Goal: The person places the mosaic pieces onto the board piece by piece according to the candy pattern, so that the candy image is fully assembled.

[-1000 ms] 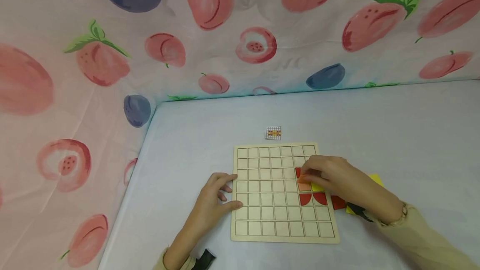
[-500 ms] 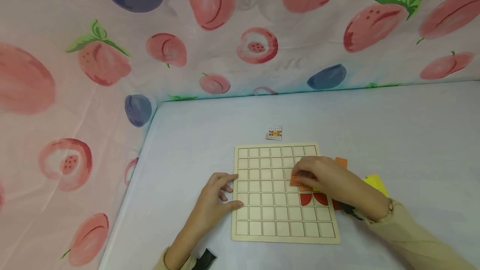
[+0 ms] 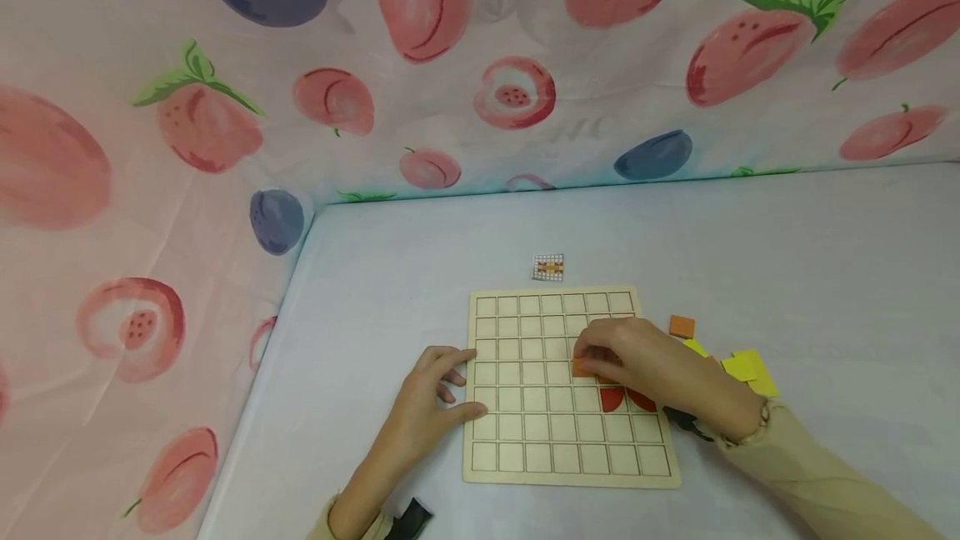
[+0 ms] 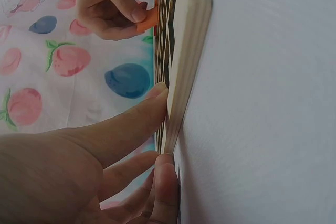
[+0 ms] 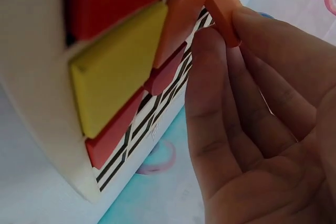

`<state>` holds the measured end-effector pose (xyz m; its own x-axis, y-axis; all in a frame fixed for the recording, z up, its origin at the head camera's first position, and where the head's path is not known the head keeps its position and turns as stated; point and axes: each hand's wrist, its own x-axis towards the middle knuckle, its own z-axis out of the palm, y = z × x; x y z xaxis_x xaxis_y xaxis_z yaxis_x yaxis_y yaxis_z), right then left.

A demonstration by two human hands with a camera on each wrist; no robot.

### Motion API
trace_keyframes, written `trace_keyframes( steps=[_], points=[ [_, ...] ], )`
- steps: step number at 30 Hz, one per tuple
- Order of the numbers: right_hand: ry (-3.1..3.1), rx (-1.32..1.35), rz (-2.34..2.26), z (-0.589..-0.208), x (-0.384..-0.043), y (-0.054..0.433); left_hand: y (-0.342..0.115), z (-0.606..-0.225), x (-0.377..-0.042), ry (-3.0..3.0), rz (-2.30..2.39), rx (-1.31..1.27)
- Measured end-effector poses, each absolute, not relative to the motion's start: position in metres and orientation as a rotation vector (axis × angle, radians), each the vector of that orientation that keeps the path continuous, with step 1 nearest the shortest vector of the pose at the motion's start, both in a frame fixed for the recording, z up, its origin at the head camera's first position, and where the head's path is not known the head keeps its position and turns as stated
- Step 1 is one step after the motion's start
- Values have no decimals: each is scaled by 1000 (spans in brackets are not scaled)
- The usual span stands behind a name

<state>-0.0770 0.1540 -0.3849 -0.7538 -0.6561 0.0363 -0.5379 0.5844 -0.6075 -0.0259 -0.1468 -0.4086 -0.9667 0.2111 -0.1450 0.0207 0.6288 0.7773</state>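
Observation:
In the head view, a wooden grid board [image 3: 525, 427] lies flat on the table. My right hand [image 3: 633, 352] is over its right half and pinches an orange square tile [image 5: 223, 11] between thumb and fingertips, tilted against the board's surface. Beside it in the right wrist view sit another orange tile [image 5: 181, 19], a yellow tile [image 5: 121, 69] and several red pieces, one a red quarter-round piece [image 3: 611, 398]. On the left, my left hand [image 3: 423, 402] rests at the board's edge, its thumb on the rim and a finger against the side. My right hand hides part of the grid.
A small printed pattern card [image 3: 548, 267] lies beyond the board. Right of the board are a loose orange tile [image 3: 682, 326] and several yellow tiles [image 3: 753, 371], partly behind the right forearm. A fruit-print cloth [image 3: 510, 23] rises at the back and left.
My right hand has moved left across the board with the orange tile, bringing it to the cell left of the other orange tile. The left hand stays where it was.

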Motion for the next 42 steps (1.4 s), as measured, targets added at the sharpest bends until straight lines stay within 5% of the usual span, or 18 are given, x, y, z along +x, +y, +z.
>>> trace_keyframes(
  steps=[42],
  points=[
    [2825,-863,-624,-376,-66,201,-148,-409,-26,2637,1252,198]
  ],
)
